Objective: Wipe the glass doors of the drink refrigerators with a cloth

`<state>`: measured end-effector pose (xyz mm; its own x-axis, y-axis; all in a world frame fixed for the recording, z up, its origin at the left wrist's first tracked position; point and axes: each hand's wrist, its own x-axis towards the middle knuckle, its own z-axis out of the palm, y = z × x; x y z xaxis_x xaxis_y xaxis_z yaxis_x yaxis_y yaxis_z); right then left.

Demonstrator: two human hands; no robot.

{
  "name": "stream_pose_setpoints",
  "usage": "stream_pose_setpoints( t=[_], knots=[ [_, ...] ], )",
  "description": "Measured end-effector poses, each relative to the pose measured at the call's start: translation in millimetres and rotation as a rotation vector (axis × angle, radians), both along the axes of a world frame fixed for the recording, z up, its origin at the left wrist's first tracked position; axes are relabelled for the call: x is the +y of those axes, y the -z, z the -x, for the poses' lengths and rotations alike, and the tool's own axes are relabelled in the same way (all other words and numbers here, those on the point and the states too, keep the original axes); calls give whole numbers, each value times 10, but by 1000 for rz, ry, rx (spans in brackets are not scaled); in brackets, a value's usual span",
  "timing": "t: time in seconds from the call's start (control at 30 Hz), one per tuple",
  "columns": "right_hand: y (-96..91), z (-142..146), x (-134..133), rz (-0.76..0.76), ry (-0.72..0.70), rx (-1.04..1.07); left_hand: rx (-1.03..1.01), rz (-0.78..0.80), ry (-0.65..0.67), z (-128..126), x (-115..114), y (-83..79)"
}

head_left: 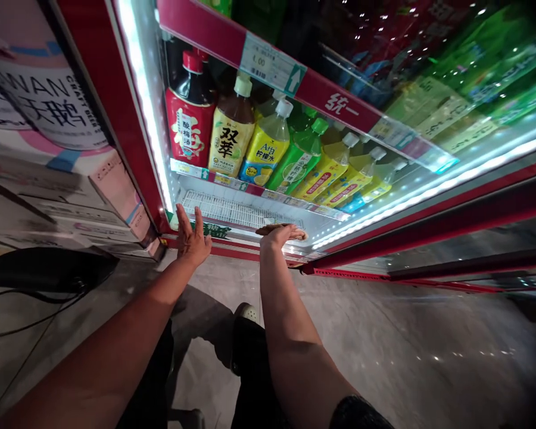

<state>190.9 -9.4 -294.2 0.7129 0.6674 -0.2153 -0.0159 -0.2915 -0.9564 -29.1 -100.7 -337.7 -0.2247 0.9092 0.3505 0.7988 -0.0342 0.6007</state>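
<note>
Two bare hands reach into the foot of a red drinks cooler (116, 101): the left hand (193, 239), fingers spread wide and empty, at its sill; the right hand (280, 233), flat, fingers straight, empty, just over the white wire shelf (232, 210) beneath a row of bottled teas (268, 149).

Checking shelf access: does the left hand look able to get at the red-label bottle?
Probably yes. The left hand, open and empty, is at the base of the cooler, below the red-label bottle at the left end of the shelf. No glass or other item seems to lie between them.
</note>
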Motion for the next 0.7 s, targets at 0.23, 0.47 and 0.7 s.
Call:
stream_pose_setpoints(
  t=[0.23,0.47,0.7],
  knots=[
    [216,366,-224,119,69,8,-58,83,-3,101,6,73],
    [43,650,-166,44,29,-78,-48,21,19,100,35,96],
    [269,776,-399,35,-152,6,-63,63,21,167,1,171]
  ],
)
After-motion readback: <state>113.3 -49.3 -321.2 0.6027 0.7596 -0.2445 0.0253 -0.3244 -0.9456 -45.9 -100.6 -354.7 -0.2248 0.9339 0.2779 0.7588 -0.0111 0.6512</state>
